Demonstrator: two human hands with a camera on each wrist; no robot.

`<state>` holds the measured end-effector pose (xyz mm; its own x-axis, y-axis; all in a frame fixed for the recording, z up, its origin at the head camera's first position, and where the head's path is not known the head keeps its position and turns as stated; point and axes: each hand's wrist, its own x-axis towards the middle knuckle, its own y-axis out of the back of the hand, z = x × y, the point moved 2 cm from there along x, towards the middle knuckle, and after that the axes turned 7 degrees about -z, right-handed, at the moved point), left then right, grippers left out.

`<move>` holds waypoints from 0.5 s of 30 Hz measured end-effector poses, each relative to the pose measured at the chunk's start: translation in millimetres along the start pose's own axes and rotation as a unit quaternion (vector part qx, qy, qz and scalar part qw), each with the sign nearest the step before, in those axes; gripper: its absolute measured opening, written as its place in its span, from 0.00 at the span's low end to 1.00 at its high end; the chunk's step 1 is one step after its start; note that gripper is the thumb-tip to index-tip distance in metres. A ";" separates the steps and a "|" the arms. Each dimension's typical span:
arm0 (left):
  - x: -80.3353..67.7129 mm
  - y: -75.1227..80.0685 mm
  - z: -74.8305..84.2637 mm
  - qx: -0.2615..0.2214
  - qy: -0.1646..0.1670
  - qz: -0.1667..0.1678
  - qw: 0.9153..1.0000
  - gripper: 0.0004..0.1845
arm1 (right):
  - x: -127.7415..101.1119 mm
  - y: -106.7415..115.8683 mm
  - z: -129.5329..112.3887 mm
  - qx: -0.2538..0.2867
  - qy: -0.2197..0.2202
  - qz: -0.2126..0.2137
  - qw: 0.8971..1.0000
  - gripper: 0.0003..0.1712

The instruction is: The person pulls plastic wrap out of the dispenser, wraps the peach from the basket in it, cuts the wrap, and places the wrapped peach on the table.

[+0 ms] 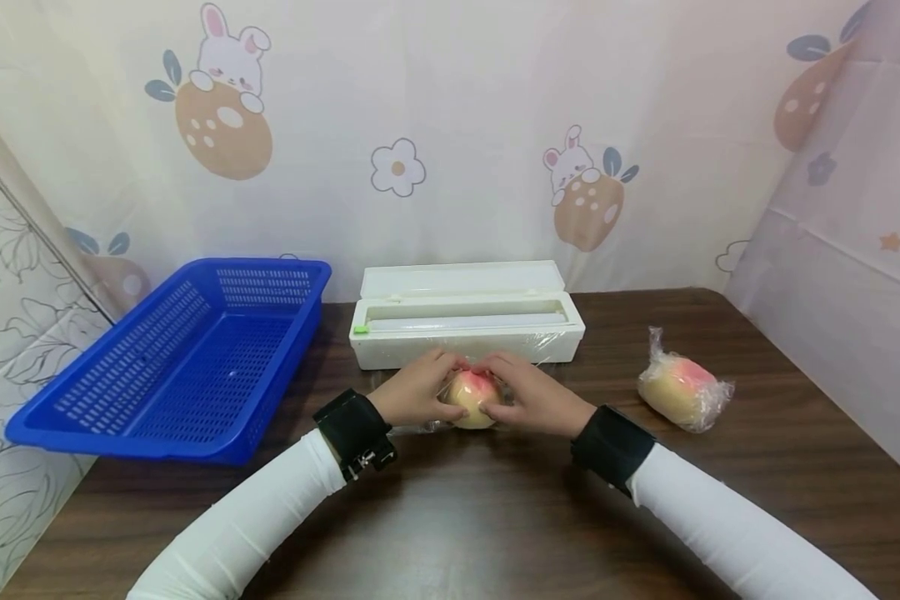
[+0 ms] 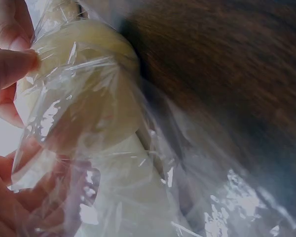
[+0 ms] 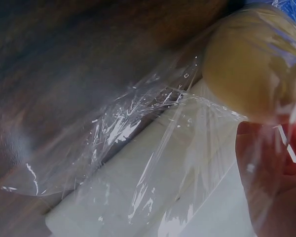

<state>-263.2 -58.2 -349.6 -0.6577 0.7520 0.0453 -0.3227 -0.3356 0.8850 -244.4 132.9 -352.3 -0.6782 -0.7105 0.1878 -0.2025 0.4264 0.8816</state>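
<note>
Peach (image 1: 471, 400) on the brown table (image 1: 450, 517), just in front of the white cling-film dispenser (image 1: 465, 321), half covered by clear film (image 2: 113, 148) drawn out from that box. Cupped from either side: left hand (image 1: 418, 390) curled round its left flank, right hand (image 1: 528, 396) curled round its right, fingertips of both meeting over the pink top. In the left wrist view, fingertips (image 2: 10, 64) pinching the crinkled film against the pale yellow skin. In the right wrist view, film (image 3: 153, 148) stretched loose from the fruit down toward the dispenser's white edge, fingers (image 3: 276, 173) seen through it. Dispenser lid standing open behind the peach. Well to the right of the peach, a second peach already wrapped (image 1: 682, 390), twisted film ends sticking out. To the left of the dispenser, a blue perforated basket (image 1: 187, 367), overhanging the table's left edge. Behind everything, a pale curtain (image 1: 450, 125) printed with rabbits and flowers.
</note>
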 end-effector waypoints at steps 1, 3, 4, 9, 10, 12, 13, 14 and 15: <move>0.2 -0.4 -1.5 -0.003 -0.001 0.002 1.000 0.30 | 0.7 0.5 0.0 0.000 0.000 0.000 1.000 0.26; 0.7 -0.7 -3.9 -0.006 -0.004 0.007 1.000 0.30 | 2.6 1.5 0.1 0.001 -0.002 -0.003 1.000 0.25; 0.8 -0.8 -4.9 -0.008 -0.005 0.010 1.000 0.30 | 3.2 2.0 -0.2 0.001 -0.003 -0.004 1.000 0.25; 1.4 -2.6 -8.2 -0.006 -0.012 0.020 1.000 0.29 | 4.1 2.0 -1.1 0.004 -0.002 -0.006 1.000 0.24; 1.1 -2.8 -8.2 -0.007 -0.012 0.019 1.000 0.29 | 3.8 1.7 -1.0 0.004 -0.001 -0.004 1.000 0.24; 0.7 -2.8 -8.0 -0.010 -0.015 0.017 1.000 0.29 | 3.1 0.7 -0.7 0.004 0.001 -0.002 1.000 0.24; 0.4 -2.4 -7.8 -0.012 -0.016 0.015 1.000 0.29 | 2.8 0.3 -0.8 0.004 0.000 -0.001 1.000 0.25; 0.1 -2.0 -7.6 -0.014 -0.015 0.012 1.000 0.29 | 2.4 -0.1 -0.7 0.003 0.002 0.001 1.000 0.25; -0.3 -1.2 -7.6 -0.018 -0.016 0.011 1.000 0.29 | 2.2 -0.3 -0.7 0.001 0.003 0.003 1.000 0.25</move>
<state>-267.7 -62.3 -354.2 -0.6433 0.7615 0.0789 -0.3337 -0.3717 0.8663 -245.3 130.8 -351.8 -0.6753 -0.7110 0.1961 -0.1990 0.4317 0.8798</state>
